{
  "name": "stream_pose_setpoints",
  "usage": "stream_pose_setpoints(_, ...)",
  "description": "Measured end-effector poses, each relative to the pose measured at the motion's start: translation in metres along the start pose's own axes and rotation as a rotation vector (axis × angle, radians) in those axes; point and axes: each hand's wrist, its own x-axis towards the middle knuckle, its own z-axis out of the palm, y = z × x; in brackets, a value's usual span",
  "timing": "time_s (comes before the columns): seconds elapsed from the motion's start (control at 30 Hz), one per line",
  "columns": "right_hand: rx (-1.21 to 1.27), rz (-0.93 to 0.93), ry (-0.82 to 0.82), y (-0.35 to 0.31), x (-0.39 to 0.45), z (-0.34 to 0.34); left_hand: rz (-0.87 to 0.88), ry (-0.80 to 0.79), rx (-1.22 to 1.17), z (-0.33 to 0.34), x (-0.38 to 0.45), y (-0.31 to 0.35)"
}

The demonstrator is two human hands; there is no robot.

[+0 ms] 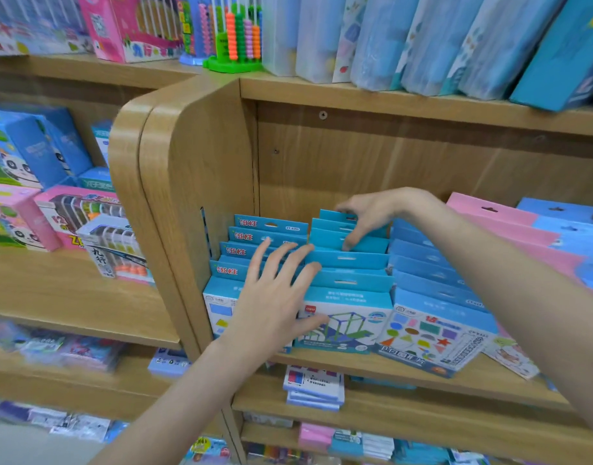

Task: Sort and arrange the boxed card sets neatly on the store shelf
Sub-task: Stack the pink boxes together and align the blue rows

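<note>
Left hand (275, 297) lies flat, fingers spread, across the front blue cardboard boxed card sets (347, 317) on the light wooden shelf (422, 377). Right hand (365, 216) reaches behind, fingers curled, pinching a rear blue box's tab (365, 243).

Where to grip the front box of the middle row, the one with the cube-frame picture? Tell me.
Take the cube-frame box by its blue hang-tab header, coming from above: neighbouring rows hem in both sides, and the left hand overlaps its left edge, so the top is freest.

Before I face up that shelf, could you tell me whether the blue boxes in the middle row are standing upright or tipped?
Tipped: the middle row leans backward, header tabs stepped one behind another, under both hands.
</note>
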Motion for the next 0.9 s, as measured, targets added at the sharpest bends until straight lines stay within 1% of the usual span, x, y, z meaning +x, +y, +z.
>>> stream_pose_setpoints(0.1, 0.042, -0.022, -0.039, -0.002, 0.003, 0.000, 0.033, 0.014, -0.019, 0.002, -0.002, -0.004)
stream_pose_setpoints(0.27, 0.027, -0.069, -0.081, -0.008, 0.000, 0.001, 0.076, 0.058, -0.061, 0.002, -0.001, -0.010)
stream_pose_setpoints(0.63, 0.097, -0.072, -0.161, -0.012, -0.005, 0.002, 0.108, 0.073, -0.159, 0.003, -0.005, -0.014)
stream_pose_setpoints(0.77, 0.093, -0.073, -0.158, -0.012, -0.007, 0.003, 0.117, 0.086, -0.190, 0.003, -0.006, -0.014)
stream_pose_setpoints(0.9, 0.028, -0.078, -0.108, -0.014, -0.009, 0.008, 0.129, 0.079, -0.208, 0.003, -0.006, -0.015)
